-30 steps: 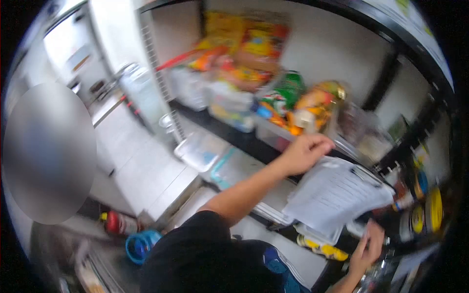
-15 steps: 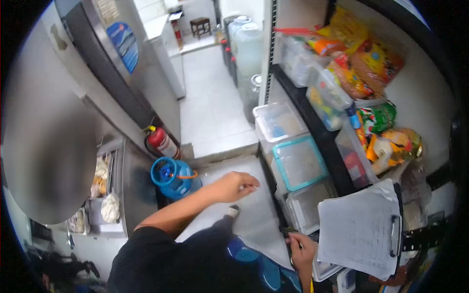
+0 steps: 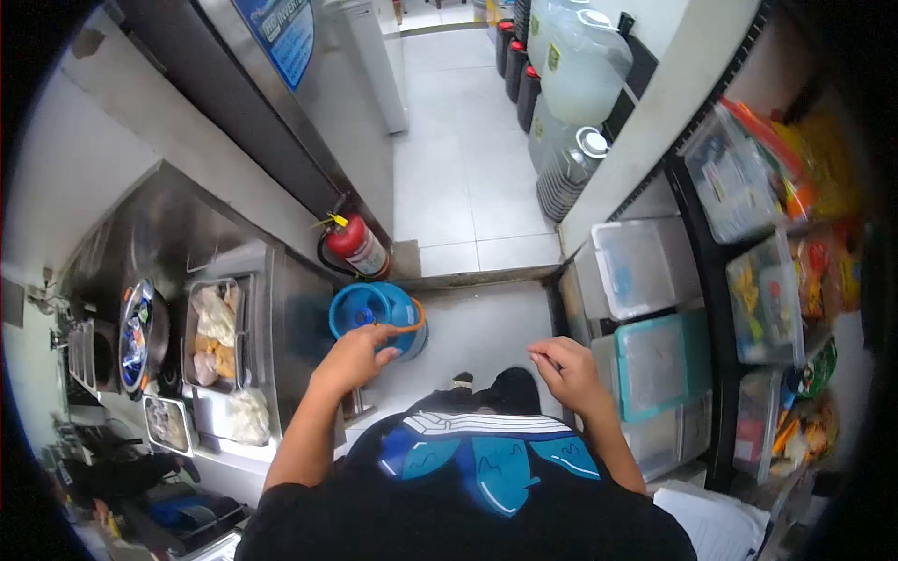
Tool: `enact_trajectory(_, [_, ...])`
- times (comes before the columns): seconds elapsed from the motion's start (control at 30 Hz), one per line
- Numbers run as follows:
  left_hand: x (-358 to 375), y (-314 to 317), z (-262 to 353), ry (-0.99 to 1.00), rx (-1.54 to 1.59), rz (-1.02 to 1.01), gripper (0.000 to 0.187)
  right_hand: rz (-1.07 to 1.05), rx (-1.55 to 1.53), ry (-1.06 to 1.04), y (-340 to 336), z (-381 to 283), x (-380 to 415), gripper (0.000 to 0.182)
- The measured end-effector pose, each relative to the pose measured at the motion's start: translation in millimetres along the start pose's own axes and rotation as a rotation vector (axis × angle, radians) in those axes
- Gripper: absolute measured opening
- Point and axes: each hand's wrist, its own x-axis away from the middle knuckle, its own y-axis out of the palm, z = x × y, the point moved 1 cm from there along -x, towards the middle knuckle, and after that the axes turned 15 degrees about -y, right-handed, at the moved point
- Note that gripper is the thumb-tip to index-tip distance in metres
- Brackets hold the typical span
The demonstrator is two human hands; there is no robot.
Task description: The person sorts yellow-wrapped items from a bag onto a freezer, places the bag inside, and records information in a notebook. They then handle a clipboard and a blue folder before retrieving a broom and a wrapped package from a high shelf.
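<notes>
Both hands have shifted since half a second ago: the left hand (image 3: pixel 351 363) leaves bare floor for a spot over the blue gas cylinder (image 3: pixel 400 301), and the right hand (image 3: pixel 574 379) comes away from the clipped papers (image 3: pixel 711 524). Nearest the lens, a soft black shirt (image 3: pixel 477 538) carries glossy teal shapes; the papers lie white and thin at lower right. Above the shirt, the left thumb stands apart from its fingers, though contact with the cylinder cannot be told. The right fingers curl loosely beside a clear plastic box with a teal-rimmed lid (image 3: pixel 655 369); whether their tips meet cannot be told. The cylinder, rounded metal with a ring-shaped collar and an orange hose (image 3: pixel 412 327), stands on the smooth grey floor (image 3: pixel 477 327) by a brushed-steel counter (image 3: pixel 253 280). Just behind it rises a red fire extinguisher (image 3: pixel 358 245). Farther off, a ribbed container (image 3: pixel 565 182) and a cloudy plastic jug (image 3: pixel 585 79) line pale, square tiles (image 3: pixel 458 178).
</notes>
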Motion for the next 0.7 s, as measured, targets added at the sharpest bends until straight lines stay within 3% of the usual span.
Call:
enact_trajectory(0.2, [-112.1,-12.6,13.5,-0.138,-0.083,-0.214,0.040,-0.204,0.045,-0.116,-7.2,60.1,-117.2,0.013])
enact_trajectory(0.3, [-204.7,-27.7,41.7,0.023,-0.070,-0.251,0.040,-0.162,0.074,-0.144,-18.5,116.3,-189.9,0.011])
enact_trajectory(0.4, [-313.0,-68.2,85.9,0.260,-0.103,0.022,0.035,-0.113,0.075,-0.180,-24.8,183.0,-268.0,0.010])
enact_trajectory(0.53, [-415.0,-142.3,145.3,0.135,0.049,0.047,0.033,-0.108,-0.034,-0.143,-49.7,243.9,-366.6,0.008])
enact_trajectory(0.6, [-447.8,-166.3,155.9,-0.022,0.123,0.002,0.031,-0.133,-0.094,-0.121,-71.5,258.4,-412.7,0.008])
enact_trajectory(0.7, [-483.9,-149.0,93.7,-0.227,0.142,-0.058,0.035,-0.100,-0.122,-0.044,-108.8,274.0,-471.1,0.010])
